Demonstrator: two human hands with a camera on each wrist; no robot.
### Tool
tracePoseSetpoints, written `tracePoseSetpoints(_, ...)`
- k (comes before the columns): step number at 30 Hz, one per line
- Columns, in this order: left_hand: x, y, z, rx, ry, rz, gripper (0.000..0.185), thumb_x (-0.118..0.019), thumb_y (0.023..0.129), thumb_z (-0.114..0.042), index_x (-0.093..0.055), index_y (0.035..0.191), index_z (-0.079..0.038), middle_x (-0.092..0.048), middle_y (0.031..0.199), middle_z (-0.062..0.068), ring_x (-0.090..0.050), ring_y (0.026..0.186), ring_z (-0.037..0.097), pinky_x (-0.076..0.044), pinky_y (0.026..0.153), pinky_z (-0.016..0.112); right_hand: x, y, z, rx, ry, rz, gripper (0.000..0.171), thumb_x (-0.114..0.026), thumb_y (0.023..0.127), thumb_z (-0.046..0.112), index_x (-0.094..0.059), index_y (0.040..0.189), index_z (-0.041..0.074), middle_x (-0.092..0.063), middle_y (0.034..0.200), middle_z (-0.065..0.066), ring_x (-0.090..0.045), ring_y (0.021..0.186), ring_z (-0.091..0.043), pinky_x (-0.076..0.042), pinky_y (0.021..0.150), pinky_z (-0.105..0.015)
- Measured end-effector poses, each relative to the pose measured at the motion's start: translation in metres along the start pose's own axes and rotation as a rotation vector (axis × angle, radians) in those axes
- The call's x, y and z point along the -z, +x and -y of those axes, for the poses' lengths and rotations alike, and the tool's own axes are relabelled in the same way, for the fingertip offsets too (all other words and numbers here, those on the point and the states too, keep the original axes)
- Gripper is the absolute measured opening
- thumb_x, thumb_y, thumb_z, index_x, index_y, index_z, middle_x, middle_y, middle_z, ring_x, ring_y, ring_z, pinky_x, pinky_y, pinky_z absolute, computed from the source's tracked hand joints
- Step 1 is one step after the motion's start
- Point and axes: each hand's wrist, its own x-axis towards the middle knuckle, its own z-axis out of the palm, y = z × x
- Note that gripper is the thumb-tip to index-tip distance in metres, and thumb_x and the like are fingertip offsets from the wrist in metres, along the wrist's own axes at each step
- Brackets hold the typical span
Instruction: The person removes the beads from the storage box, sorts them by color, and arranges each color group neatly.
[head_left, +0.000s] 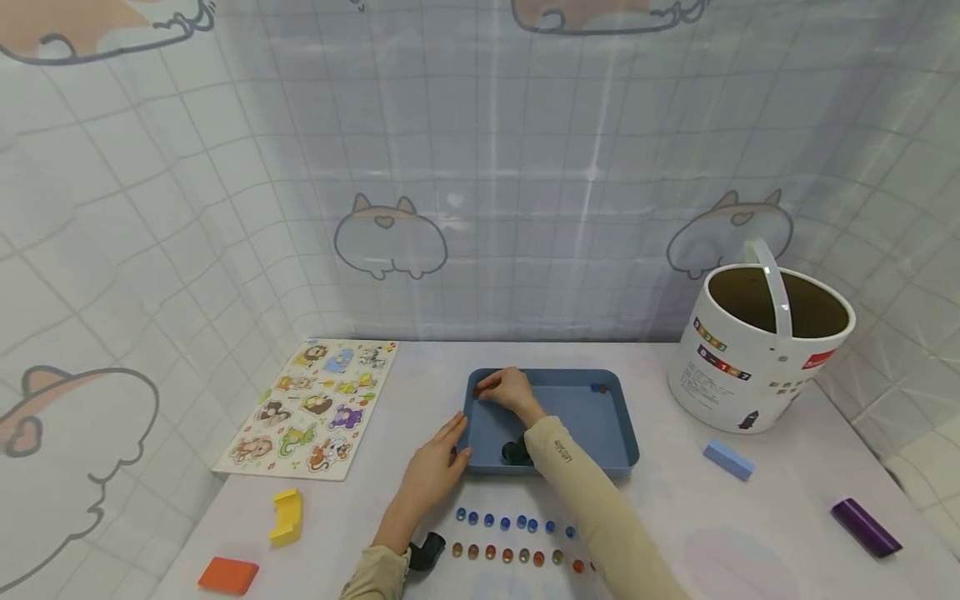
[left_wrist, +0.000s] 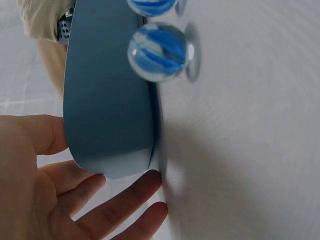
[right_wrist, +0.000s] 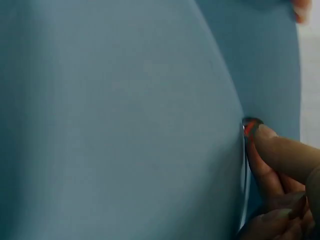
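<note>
A shallow blue tray [head_left: 573, 417] lies on the table. My right hand [head_left: 512, 392] reaches inside it to the back left corner. Between thumb and fingertip it pinches a marble with orange-red in it [right_wrist: 251, 127], low against the tray's wall. My left hand [head_left: 435, 467] is at the front left corner, thumb against the front wall and fairly straight fingers along the left side. A few small blue and brownish marbles [head_left: 598, 388] sit in the back right corner. In front of the tray run a row of blue marbles [head_left: 505, 523] and a row of amber and reddish marbles [head_left: 507, 555].
To the left are an animal sticker board [head_left: 311, 408], a yellow notched block [head_left: 287, 517] and an orange block [head_left: 228, 575]. On the right stand a white bucket with a handle [head_left: 720, 375], a light blue block [head_left: 729, 460] and a purple block [head_left: 866, 527]. A patterned curtain [head_left: 525, 275] hangs behind.
</note>
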Motion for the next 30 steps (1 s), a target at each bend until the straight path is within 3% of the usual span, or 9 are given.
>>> tracePoseSetpoints(5, 0.0, 0.001, 0.001, -0.009, 0.007, -0.011, 0.053, -0.061, 0.094, -0.022, -0.048, 0.142, -0.002, -0.045, 0.151, 0.01, -0.057, 0.125, 0.028, -0.051, 0.097, 0.045, -0.006, 0.0, 0.006, 0.021, -0.077, -0.037, 0.013, -0.081, 0.077, 0.014, -0.079, 0.09, 0.017, -0.076, 0.086, 0.001, -0.068, 0.085, -0.017, -0.056, 0.078, -0.033)
tracePoseSetpoints(10, -0.001, 0.0, 0.001, -0.006, 0.005, -0.009, 0.053, -0.061, 0.094, -0.022, -0.048, 0.142, -0.002, -0.045, 0.15, 0.01, -0.057, 0.125, 0.028, -0.052, 0.097, 0.045, -0.007, 0.001, 0.003, 0.012, -0.072, -0.017, 0.014, -0.079, 0.079, 0.016, -0.079, 0.094, 0.016, -0.076, 0.095, -0.002, -0.068, 0.094, -0.022, -0.055, 0.086, -0.037)
tracePoseSetpoints(15, 0.0, -0.002, 0.0, -0.002, -0.001, -0.008, 0.053, -0.061, 0.094, -0.022, -0.048, 0.142, -0.002, -0.045, 0.151, 0.01, -0.061, 0.12, 0.027, -0.054, 0.093, 0.044, 0.004, 0.0, 0.002, 0.02, -0.006, 0.028, 0.018, -0.075, 0.084, 0.018, -0.077, 0.101, 0.011, -0.074, 0.105, -0.008, -0.068, 0.096, -0.023, -0.057, 0.081, -0.035)
tracePoseSetpoints(20, -0.001, -0.002, -0.001, 0.01, 0.006, -0.012, 0.053, -0.062, 0.094, -0.022, -0.048, 0.141, -0.003, -0.045, 0.151, 0.009, -0.056, 0.126, 0.03, -0.051, 0.098, 0.046, 0.031, -0.003, 0.005, -0.003, 0.143, 0.092, 0.021, -0.069, 0.09, 0.02, -0.075, 0.108, 0.013, -0.072, 0.114, -0.007, -0.064, 0.11, -0.025, -0.052, 0.097, -0.042)
tracePoseSetpoints(22, -0.001, -0.002, -0.001, 0.008, 0.016, -0.016, 0.053, -0.062, 0.093, -0.022, -0.049, 0.141, -0.003, -0.045, 0.15, 0.009, -0.054, 0.128, 0.031, -0.05, 0.1, 0.047, 0.042, -0.004, 0.006, -0.008, 0.197, 0.113, 0.023, -0.068, 0.091, 0.021, -0.074, 0.111, 0.012, -0.072, 0.114, -0.006, -0.063, 0.108, -0.025, -0.052, 0.093, -0.04)
tracePoseSetpoints(24, -0.001, -0.002, 0.0, 0.005, 0.024, -0.019, 0.053, -0.062, 0.093, -0.021, -0.049, 0.141, -0.003, -0.046, 0.15, 0.01, -0.054, 0.128, 0.032, -0.049, 0.1, 0.048, 0.053, -0.006, 0.006, -0.011, 0.236, 0.129, 0.025, -0.068, 0.091, 0.023, -0.073, 0.114, 0.013, -0.072, 0.114, -0.004, -0.062, 0.101, -0.023, -0.05, 0.079, -0.036)
tracePoseSetpoints(27, -0.002, -0.002, 0.0, 0.0, 0.03, -0.021, 0.053, -0.063, 0.093, -0.02, -0.049, 0.141, -0.002, -0.046, 0.149, 0.01, -0.054, 0.127, 0.033, -0.05, 0.099, 0.049, 0.071, -0.011, 0.004, -0.001, 0.292, 0.148, 0.03, -0.067, 0.092, 0.023, -0.07, 0.119, 0.011, -0.072, 0.116, -0.006, -0.054, 0.081, -0.021, -0.036, 0.061, -0.032)
tracePoseSetpoints(30, -0.004, -0.002, -0.001, 0.001, 0.032, -0.022, 0.052, -0.063, 0.093, -0.02, -0.049, 0.141, -0.002, -0.047, 0.149, 0.01, -0.055, 0.127, 0.033, -0.05, 0.099, 0.048, 0.091, -0.018, 0.001, 0.033, 0.325, 0.161, 0.033, -0.065, 0.093, 0.022, -0.067, 0.123, 0.009, -0.07, 0.12, -0.008, -0.047, 0.069, -0.013, -0.031, 0.056, -0.026)
